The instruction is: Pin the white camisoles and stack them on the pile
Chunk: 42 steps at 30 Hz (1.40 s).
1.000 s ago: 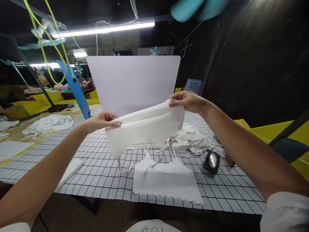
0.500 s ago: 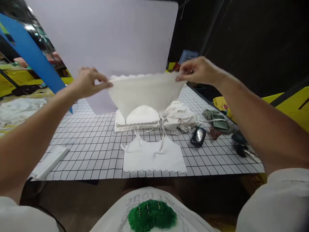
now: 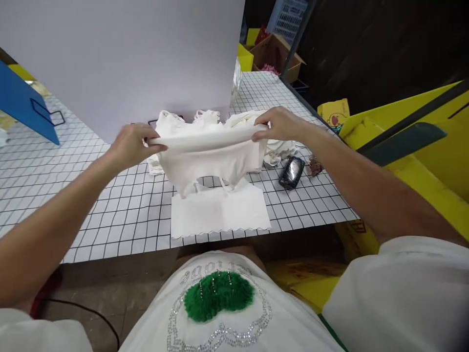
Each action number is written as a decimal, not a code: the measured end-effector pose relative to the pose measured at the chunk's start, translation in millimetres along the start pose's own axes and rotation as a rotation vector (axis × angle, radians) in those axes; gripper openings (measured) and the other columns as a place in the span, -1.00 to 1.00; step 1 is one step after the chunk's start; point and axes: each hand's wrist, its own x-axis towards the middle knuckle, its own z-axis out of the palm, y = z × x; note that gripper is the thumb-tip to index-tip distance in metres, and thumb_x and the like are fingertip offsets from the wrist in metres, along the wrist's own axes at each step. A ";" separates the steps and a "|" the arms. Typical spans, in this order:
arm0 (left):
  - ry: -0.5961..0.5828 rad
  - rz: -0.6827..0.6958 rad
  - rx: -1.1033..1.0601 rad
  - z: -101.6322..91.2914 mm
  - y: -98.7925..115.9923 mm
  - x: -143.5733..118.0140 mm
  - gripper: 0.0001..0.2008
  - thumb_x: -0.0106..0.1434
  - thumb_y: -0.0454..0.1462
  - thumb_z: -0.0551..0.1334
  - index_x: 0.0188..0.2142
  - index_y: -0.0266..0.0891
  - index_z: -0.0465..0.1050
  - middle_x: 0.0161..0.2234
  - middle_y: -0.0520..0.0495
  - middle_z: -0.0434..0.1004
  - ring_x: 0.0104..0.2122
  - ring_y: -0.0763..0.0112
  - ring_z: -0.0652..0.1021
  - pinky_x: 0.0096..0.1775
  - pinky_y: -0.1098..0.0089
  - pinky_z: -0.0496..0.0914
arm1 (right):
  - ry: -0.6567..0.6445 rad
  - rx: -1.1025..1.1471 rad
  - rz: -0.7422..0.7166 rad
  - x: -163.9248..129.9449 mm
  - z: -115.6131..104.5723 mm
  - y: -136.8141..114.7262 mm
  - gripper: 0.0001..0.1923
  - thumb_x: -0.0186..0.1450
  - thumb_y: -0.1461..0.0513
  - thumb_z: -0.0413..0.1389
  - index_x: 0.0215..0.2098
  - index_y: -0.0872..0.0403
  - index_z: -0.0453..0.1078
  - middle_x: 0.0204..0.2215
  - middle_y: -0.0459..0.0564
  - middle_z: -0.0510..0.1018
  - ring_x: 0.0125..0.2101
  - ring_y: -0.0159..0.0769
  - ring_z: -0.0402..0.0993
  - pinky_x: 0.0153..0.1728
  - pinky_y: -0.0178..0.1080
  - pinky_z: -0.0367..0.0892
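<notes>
Surface: black-grid white tabletop (image 3: 110, 205), pale board (image 3: 120, 58) standing behind.
Left hand (image 3: 132, 144): pinched on white top (image 3: 216, 159), left end.
Right hand (image 3: 280, 124): pinched on right end.
Held top: stretched in air, straps dangling over flat top (image 3: 220, 215).
Progress: one top laid flat near the tabletop edge; held one not down; crumpled pile (image 3: 205, 120) behind looks unsorted.

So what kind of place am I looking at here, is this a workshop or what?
Probably a garment workshop or packing station. Both hands, left hand and right hand, hold up a white garment over a gridded table, with a flat finished piece below and a heap of white garments behind.
</notes>
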 end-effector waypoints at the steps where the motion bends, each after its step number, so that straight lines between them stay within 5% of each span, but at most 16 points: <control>1: 0.032 0.024 0.051 5.6 -0.8 -0.4 -0.82 0.04 -0.31 0.48 -0.47 -0.28 0.50 -0.40 0.05 0.39 -0.35 0.46 0.28 -0.12 0.33 0.26 | 0.053 0.003 -0.019 -0.7 6.5 3.0 -0.84 0.12 0.29 0.38 -0.47 0.12 0.48 -0.49 -0.10 0.42 -0.37 -0.31 0.30 -0.24 -0.17 0.18; 5: 0.080 0.185 0.113 17.8 2.6 -26.1 -0.87 0.18 -0.21 0.40 -0.32 -0.18 0.54 -0.30 0.04 0.48 -0.37 0.44 0.35 -0.31 0.35 0.29 | 0.273 0.127 -0.107 -34.4 19.2 0.9 -0.85 0.16 0.28 0.33 -0.42 0.04 0.43 -0.28 0.02 0.48 -0.20 -0.15 0.36 -0.11 -0.06 0.26; 8: 0.006 0.217 0.048 39.8 -9.1 -66.8 -0.94 0.22 -0.22 0.34 -0.31 -0.13 0.53 -0.42 0.04 0.49 -0.45 0.42 0.41 -0.43 0.38 0.34 | 0.219 0.218 -0.053 -80.9 44.9 -3.3 -0.92 0.24 0.24 0.24 -0.36 -0.01 0.41 -0.32 0.01 0.50 -0.23 -0.13 0.37 -0.18 -0.04 0.31; 14: -0.135 0.299 0.094 99.5 -43.5 -133.2 -0.81 0.30 -0.32 0.16 -0.26 -0.17 0.59 -0.32 -0.12 0.57 -0.37 0.32 0.57 -0.41 0.41 0.47 | 0.154 0.186 -0.060 -148.8 127.8 5.5 -0.87 0.25 0.33 0.08 -0.38 0.02 0.45 -0.41 0.03 0.54 -0.29 -0.08 0.39 -0.20 0.03 0.29; 21: -0.038 0.367 0.170 80.2 -28.9 -149.6 -0.76 0.32 -0.38 0.18 -0.14 -0.06 0.56 -0.28 -0.08 0.57 -0.30 0.31 0.59 -0.38 0.42 0.49 | 0.357 0.203 -0.085 -176.4 117.7 -6.9 -0.82 0.27 0.35 0.11 -0.31 -0.03 0.51 -0.37 0.03 0.55 -0.25 -0.06 0.43 -0.18 0.02 0.36; 26: -0.050 0.473 0.228 100.7 -39.5 -176.5 -0.72 0.34 -0.45 0.11 -0.16 -0.13 0.55 -0.28 -0.13 0.57 -0.30 0.26 0.55 -0.31 0.31 0.49 | 0.236 0.090 -0.154 -203.3 138.9 -13.4 -0.78 0.29 0.39 0.06 -0.32 0.01 0.50 -0.39 0.02 0.55 -0.26 -0.09 0.40 -0.10 0.09 0.29; 30: -0.180 0.395 0.196 103.5 -43.2 -192.7 -0.65 0.33 -0.47 0.08 -0.10 -0.12 0.56 -0.17 -0.18 0.60 -0.20 0.19 0.54 -0.22 0.21 0.50 | 0.103 0.033 -0.184 -218.4 145.8 -17.0 -0.86 0.33 0.34 0.10 -0.29 0.02 0.49 -0.34 0.03 0.55 -0.20 -0.08 0.40 0.04 0.23 0.17; 35: -0.201 0.054 -0.010 81.2 -44.0 -170.9 -0.68 0.37 -0.28 0.12 0.04 -0.03 0.54 0.06 -0.17 0.53 0.05 0.12 0.51 -0.08 0.20 0.50 | 0.209 0.130 -0.196 -186.8 133.9 -27.4 -0.85 0.37 0.16 0.17 -0.13 0.03 0.50 -0.28 0.09 0.56 -0.22 -0.08 0.39 -0.08 0.07 0.27; 39: -0.042 -0.202 -0.041 81.9 -57.6 -117.8 -0.71 0.27 -0.12 0.22 -0.12 -0.19 0.58 -0.09 -0.19 0.57 -0.21 0.22 0.57 -0.23 0.28 0.48 | 0.266 0.125 -0.302 -112.0 141.3 -47.6 -0.86 0.41 0.25 0.10 -0.21 0.11 0.51 -0.34 0.09 0.55 -0.23 -0.10 0.36 -0.09 0.01 0.27; 42: 0.052 -0.243 -0.061 89.4 -67.5 -79.2 -0.75 0.19 -0.15 0.25 -0.20 -0.22 0.58 -0.15 -0.15 0.56 -0.31 0.30 0.54 -0.24 0.31 0.43 | 0.192 0.125 -0.319 -50.6 151.9 -72.1 -0.85 0.40 0.29 0.10 -0.25 0.13 0.52 -0.31 0.10 0.55 -0.20 -0.10 0.37 -0.06 -0.02 0.26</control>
